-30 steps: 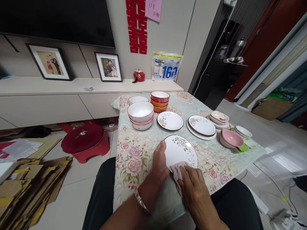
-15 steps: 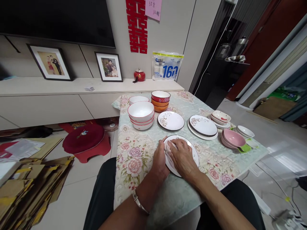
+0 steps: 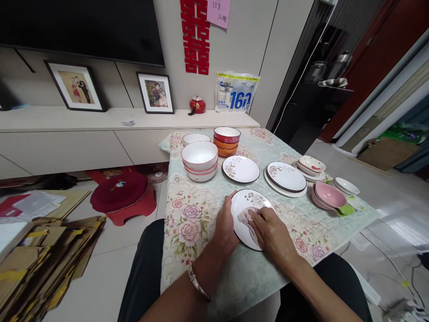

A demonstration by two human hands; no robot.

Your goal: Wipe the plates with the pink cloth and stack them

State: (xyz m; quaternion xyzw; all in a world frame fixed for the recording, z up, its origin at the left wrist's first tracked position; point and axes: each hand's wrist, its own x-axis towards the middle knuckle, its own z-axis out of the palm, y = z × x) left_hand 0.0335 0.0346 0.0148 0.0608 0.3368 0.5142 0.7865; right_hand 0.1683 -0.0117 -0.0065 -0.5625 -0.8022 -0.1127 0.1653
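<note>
A white plate with a floral print [image 3: 252, 201] lies on the flowered tablecloth [image 3: 191, 214] right in front of me. My left hand [image 3: 225, 226] grips its left rim, thumb on the edge. My right hand [image 3: 272, 231] presses a small pale pink cloth [image 3: 246, 216] onto the middle of the plate, fingers closed over it.
Behind the plate stand stacked white bowls with red rims [image 3: 199, 160], red and orange bowls [image 3: 227, 140], one flowered plate [image 3: 241, 169], a plate stack [image 3: 285, 177], small dishes [image 3: 311, 164] and pink bowls [image 3: 328, 196]. A red stool [image 3: 120, 197] and flattened cardboard [image 3: 40, 255] lie on the floor at left.
My right hand carried the cloth from the plate's near edge up to its far left, then back to the middle. The left hand stayed on the rim.
</note>
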